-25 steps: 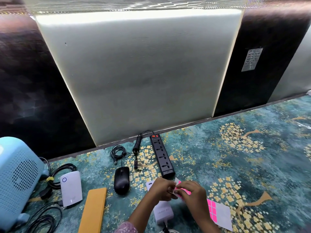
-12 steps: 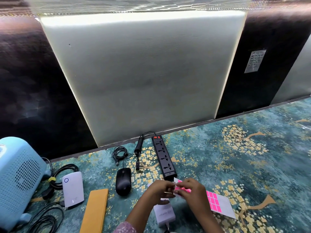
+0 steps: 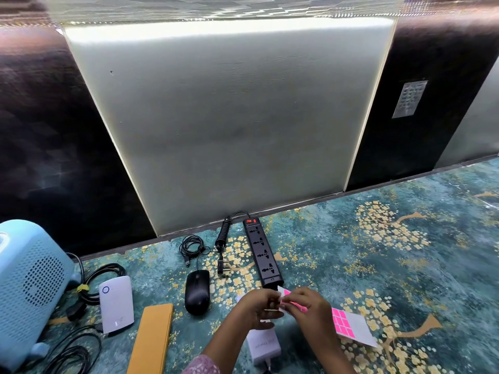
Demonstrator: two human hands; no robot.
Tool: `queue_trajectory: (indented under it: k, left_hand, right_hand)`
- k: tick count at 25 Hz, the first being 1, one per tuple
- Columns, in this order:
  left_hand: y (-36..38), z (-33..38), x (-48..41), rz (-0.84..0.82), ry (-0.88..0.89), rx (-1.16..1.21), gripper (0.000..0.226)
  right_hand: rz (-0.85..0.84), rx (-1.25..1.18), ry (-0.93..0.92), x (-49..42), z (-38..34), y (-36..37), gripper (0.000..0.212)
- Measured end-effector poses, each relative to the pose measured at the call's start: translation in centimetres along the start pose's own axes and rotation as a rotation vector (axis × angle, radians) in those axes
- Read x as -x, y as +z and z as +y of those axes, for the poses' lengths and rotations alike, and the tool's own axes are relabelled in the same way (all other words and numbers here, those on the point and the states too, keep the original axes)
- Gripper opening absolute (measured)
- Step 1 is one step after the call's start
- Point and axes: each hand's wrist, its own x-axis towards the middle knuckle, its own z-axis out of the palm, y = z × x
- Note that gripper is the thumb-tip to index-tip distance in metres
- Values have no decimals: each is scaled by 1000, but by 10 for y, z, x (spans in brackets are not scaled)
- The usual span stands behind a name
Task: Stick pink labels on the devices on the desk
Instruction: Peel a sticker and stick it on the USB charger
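Seemingly a hotel or function room: ornate teal floral carpet [image 3: 378, 265] runs up to tall padded wall panels [image 3: 229, 117].

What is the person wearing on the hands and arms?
Left hand and right hand are bare, ungloved. A pinkish patterned sleeve shows on the left arm near the frame's bottom edge; the right forearm is uncovered. No watch or bracelet shows.

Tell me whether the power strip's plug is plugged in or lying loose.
Lying loose: the plug rests on the carpet beside the power strip, its coiled cord bundled.
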Motion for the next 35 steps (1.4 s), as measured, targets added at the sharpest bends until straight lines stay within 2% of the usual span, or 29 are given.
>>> queue_trajectory:
  k: [3, 7, 11, 14, 17, 20, 22, 23, 24, 26, 27, 29, 31, 33, 35]
  left_hand:
    - [1, 0, 0, 54, 141, -180, 23]
    - [-7, -8, -6, 101, 460, -743, 31]
    - [-6, -10, -4, -28, 656, -1119, 17]
    - [-4, -11, -8, -66, 688, -1194, 24]
    - [-11, -15, -14, 120, 707, -1107, 18]
    - [-28, -17, -16, 519, 762, -880, 8]
    - [-47, -19, -16, 844, 712, -732, 29]
    - [-60, -21, -17, 957, 619, -710, 44]
    - [-73, -22, -17, 1002, 478, -721, 59]
    - [-96, -24, -18, 947, 246, -806, 80]
    - [-104, -26, -17, 907, 193, -858, 83]
    - [-115, -28, -19, 885, 178, -890, 78]
    - [-124, -27, -19, 882, 192, -817, 68]
    - [-134, -23, -17, 794, 204, -608, 60]
    - [-141, -19, -10, 587, 237, -19, 41]
  right_hand:
    - [-1, -174, 107, -1, -2, -5, 38]
    - [-38, -313, 273, -6, 2, -18, 29]
    - [-239, -121, 277, -5, 21, -27, 59]
    - [-345, -23, 341, -7, 26, -31, 66]
    - [-244, -12, 380, -10, 29, -30, 58]
    - [-160, 73, 403, -11, 32, -26, 56]
    - [-147, 141, 387, -9, 32, -23, 57]
    - [-139, 161, 378, -9, 31, -21, 57]
    - [-127, 170, 371, -9, 30, -19, 56]
    - [-87, 163, 349, -9, 26, -13, 51]
    - [-63, 158, 333, -9, 25, -8, 47]
    - [-18, 120, 298, -12, 17, 2, 39]
    - [6, 62, 250, -17, 7, 11, 34]
    - [32, 27, 206, -23, -7, 21, 28]
    - [54, -32, 189, -30, -22, 33, 20]
